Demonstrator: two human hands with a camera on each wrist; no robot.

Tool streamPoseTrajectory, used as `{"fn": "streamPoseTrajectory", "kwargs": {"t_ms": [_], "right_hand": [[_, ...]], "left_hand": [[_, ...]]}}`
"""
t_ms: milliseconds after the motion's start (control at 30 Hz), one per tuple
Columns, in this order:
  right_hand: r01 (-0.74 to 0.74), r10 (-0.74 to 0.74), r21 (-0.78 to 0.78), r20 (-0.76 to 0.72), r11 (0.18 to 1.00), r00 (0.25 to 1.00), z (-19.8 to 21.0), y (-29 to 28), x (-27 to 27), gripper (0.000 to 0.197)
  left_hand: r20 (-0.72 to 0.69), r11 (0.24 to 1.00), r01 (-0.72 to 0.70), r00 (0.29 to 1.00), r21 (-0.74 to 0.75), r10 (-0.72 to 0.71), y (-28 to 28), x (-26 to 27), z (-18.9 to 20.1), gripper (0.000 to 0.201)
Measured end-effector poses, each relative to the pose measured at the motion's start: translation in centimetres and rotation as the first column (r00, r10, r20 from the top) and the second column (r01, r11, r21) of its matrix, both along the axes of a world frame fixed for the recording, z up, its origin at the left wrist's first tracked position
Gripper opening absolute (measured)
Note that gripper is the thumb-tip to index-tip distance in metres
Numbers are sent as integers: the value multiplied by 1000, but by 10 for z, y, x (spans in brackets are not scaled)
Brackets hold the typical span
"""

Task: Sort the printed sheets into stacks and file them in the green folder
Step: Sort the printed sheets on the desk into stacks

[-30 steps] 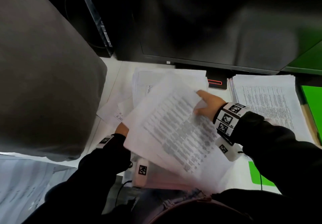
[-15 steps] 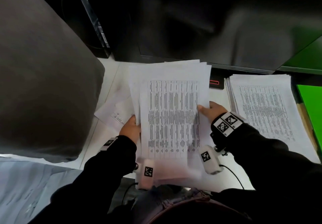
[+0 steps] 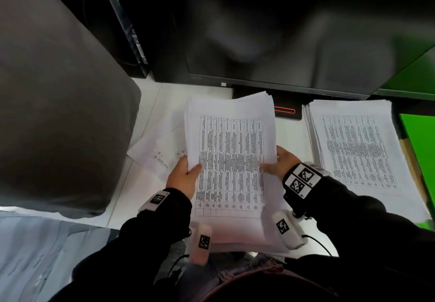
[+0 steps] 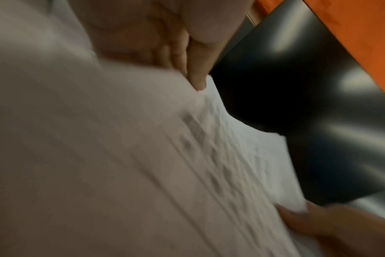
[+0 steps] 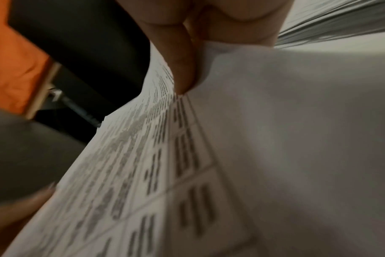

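Observation:
I hold a bundle of printed sheets [image 3: 231, 158] with table print, lifted over the white desk [image 3: 150, 104] in front of me. My left hand [image 3: 186, 174] grips its left edge, thumb on top. My right hand [image 3: 279, 163] grips its right edge, thumb on the print. In the left wrist view the sheets [image 4: 143, 173] fill the frame under my left hand [image 4: 193, 69]. The right wrist view shows my right hand [image 5: 185, 69] pinching the sheets [image 5: 209, 165]. A second stack of printed sheets [image 3: 355, 151] lies flat at the right. The green folder [image 3: 419, 141] lies beyond it at the right edge.
A dark monitor [image 3: 282, 31] stands at the back, its base [image 3: 287, 110] with a red line behind the held bundle. Loose sheets [image 3: 160, 151] lie at the left. A large grey object [image 3: 54, 113] fills the left side. More papers [image 3: 28, 254] lie at lower left.
The bundle, tilted and fanned a second ago, has been squared up and raised upright between both hands. My left hand moved from under the papers to the left edge.

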State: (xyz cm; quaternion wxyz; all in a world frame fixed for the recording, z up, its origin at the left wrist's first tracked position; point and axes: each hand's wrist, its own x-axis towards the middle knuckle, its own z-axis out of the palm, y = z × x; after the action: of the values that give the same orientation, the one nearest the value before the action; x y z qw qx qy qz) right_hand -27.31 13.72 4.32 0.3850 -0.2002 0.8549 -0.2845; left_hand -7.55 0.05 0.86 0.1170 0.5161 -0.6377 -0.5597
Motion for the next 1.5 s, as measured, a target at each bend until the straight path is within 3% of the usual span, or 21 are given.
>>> {"fn": "streamPoseTrajectory", "kwargs": {"t_ms": [67, 167, 267, 333, 400, 467, 500, 567, 700, 867, 1033, 1167, 1267, 1333, 1400, 1500], "right_hand": [[83, -81, 34, -50, 996, 995, -3, 4, -5, 47], [147, -138, 143, -73, 979, 988, -8, 15, -20, 44], [62, -36, 345, -82, 936, 996, -16, 24, -34, 53], [-4, 28, 427, -50, 904, 998, -23, 29, -36, 59], [-50, 65, 452, -18, 891, 998, -31, 32, -33, 60], [-71, 88, 457, -15, 887, 996, -35, 33, -27, 61], [-75, 94, 458, -18, 886, 995, -37, 33, -24, 61], [-81, 102, 459, -21, 885, 995, -41, 34, -22, 60], [-62, 85, 445, -32, 893, 996, -43, 38, -25, 56], [59, -48, 397, -37, 916, 998, -45, 45, -40, 53], [133, -99, 377, -109, 917, 989, -45, 48, -52, 46], [167, -137, 382, -106, 909, 985, -42, 48, -58, 40], [149, -110, 406, -118, 902, 987, -40, 47, -58, 42], [147, -101, 418, -130, 897, 986, -43, 49, -58, 47], [153, -115, 415, -115, 897, 987, -45, 51, -57, 50], [151, -121, 416, -97, 897, 988, -45, 52, -54, 50]], "left_hand": [[6, 993, -115, 993, -11, 115, -5, 7, -6, 14], [157, 930, -350, 918, -108, 364, -20, 25, -17, 45], [289, 834, -535, 784, -131, 549, -35, 45, -28, 74], [223, 789, -612, 764, -45, 605, -42, 49, -35, 84], [112, 719, -673, 739, 171, 665, -45, 46, -40, 88], [93, 706, -646, 754, 291, 651, -43, 39, -42, 86], [111, 753, -591, 802, 288, 587, -40, 35, -41, 84], [177, 868, -447, 892, 215, 416, -34, 27, -43, 84], [255, 954, -298, 924, 9, 286, -29, 17, -34, 65], [194, 964, -178, 957, -196, 216, -34, 17, 3, 28], [245, 930, 17, 966, -367, 79, -60, 24, 36, 33], [159, 929, -50, 981, -366, 116, -70, 27, 46, 35], [10, 956, -167, 985, -240, 175, -69, 35, 32, 76], [78, 960, -83, 991, -267, 108, -66, 41, 17, 94], [160, 963, -26, 985, -270, 71, -62, 44, 0, 87], [247, 983, -100, 959, -155, 137, -54, 46, -17, 54]]}}
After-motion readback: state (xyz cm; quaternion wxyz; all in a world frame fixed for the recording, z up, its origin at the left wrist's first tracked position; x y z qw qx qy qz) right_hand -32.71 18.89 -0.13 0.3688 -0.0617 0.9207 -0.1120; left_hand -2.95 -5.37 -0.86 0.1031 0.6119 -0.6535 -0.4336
